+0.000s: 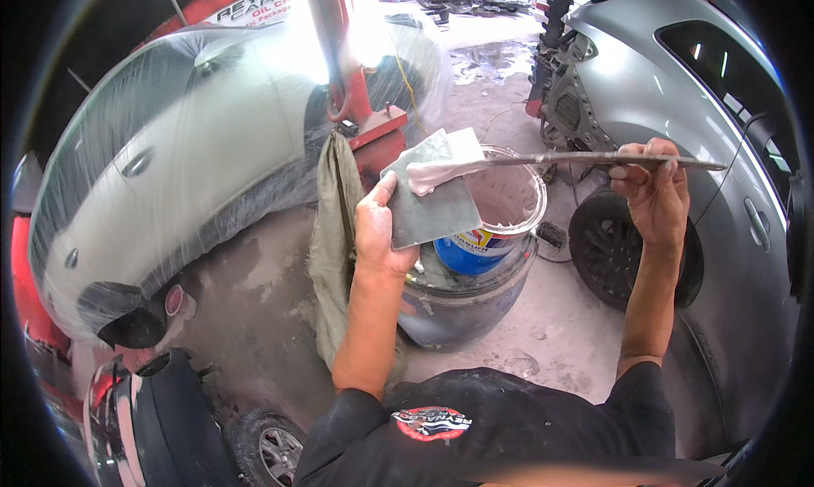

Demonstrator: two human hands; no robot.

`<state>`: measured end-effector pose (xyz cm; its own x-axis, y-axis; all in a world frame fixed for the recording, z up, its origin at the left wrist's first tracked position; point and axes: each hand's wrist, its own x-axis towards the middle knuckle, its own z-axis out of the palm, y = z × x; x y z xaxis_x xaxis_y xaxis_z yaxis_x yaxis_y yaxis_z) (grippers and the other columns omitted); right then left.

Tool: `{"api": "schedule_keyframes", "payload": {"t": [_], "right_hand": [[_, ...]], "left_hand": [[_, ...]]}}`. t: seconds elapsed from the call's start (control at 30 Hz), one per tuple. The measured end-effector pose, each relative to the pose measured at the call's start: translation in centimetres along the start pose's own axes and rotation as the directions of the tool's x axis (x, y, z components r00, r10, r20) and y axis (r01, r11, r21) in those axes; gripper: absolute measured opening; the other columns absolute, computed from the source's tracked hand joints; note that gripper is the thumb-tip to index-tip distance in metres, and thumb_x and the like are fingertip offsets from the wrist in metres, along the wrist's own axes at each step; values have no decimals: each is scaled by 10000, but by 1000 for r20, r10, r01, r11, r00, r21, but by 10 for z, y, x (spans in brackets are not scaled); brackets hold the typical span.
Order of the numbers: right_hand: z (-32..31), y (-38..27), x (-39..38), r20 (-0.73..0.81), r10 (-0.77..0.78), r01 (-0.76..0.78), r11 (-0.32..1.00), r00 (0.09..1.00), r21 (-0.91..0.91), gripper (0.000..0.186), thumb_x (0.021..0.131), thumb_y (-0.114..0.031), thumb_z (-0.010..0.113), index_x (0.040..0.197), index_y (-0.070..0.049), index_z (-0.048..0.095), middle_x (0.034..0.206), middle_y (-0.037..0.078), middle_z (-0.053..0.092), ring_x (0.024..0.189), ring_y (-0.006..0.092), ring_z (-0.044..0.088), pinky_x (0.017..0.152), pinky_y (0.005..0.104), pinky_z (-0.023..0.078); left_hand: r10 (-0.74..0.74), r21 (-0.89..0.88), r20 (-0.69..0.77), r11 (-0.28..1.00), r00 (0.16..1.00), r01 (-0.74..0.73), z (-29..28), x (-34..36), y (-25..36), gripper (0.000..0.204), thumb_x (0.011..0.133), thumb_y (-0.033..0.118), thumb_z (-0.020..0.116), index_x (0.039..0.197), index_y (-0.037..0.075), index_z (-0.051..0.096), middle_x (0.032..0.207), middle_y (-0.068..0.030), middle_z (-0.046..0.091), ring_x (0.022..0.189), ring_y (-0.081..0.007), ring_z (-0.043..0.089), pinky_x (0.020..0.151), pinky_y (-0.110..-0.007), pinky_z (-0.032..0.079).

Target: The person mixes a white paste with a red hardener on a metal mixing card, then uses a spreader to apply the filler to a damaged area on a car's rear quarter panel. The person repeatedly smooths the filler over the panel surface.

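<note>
Head view, left hand (379, 232) gripping putty board (432, 194), right hand (653, 186) holding spreader (593, 159) (above bucket (500, 224))

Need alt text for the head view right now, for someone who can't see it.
A person's left hand holds a flat grey board with a smear of pale filler, while the right hand holds a long thin blade reaching to it, above an open bucket on a drum. A plastic-wrapped car sits left, a silver car right.
</note>
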<state>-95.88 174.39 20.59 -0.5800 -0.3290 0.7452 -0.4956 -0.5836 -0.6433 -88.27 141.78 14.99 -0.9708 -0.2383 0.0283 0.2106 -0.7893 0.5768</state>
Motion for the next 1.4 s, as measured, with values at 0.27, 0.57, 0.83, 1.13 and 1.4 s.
{"api": "schedule_keyframes", "payload": {"t": [0.27,0.57,0.83,1.13,1.4], "right_hand": [[-9,-3,11,-171,56,-86,981,984,-174,224,810,-45,674,927,-87,487,913,93,579,854,156,575,731,299,536],[-18,-28,36,-140,-110,93,987,984,-128,157,864,-73,691,982,-36,594,939,121,624,826,147,609,676,267,532],[-26,-32,49,-202,-146,167,981,968,94,188,889,-60,691,1049,22,636,987,148,688,917,202,683,785,284,576],[-62,-44,50,-348,-207,209,977,914,-34,181,895,-94,700,1039,14,685,952,142,721,851,183,707,707,260,587],[-17,39,46,-271,89,-236,778,959,-582,347,894,-344,744,967,-17,653,809,92,684,604,99,621,505,224,493]], "left_hand": [[9,23,-11,1000,1000,-9,-10,-8,1,371,1016,187,450,1291,-49,528,1206,-176,643,1071,-279,657,937,-415,542],[160,221,5,963,987,-157,-13,4,-22,360,1016,157,442,1321,-24,499,1191,-133,629,1027,-243,666,882,-386,568],[-36,35,20,999,999,36,-11,5,-33,369,1040,192,409,1310,-32,521,1194,-152,645,1040,-261,670,903,-400,564],[57,23,-62,998,996,-56,-30,9,-31,384,1028,218,433,1302,-31,533,1216,-152,646,1060,-273,663,936,-411,543],[180,-12,66,984,981,-179,-53,-33,1,415,986,241,496,1288,-41,539,1235,-170,639,1104,-302,644,990,-428,505]]}}
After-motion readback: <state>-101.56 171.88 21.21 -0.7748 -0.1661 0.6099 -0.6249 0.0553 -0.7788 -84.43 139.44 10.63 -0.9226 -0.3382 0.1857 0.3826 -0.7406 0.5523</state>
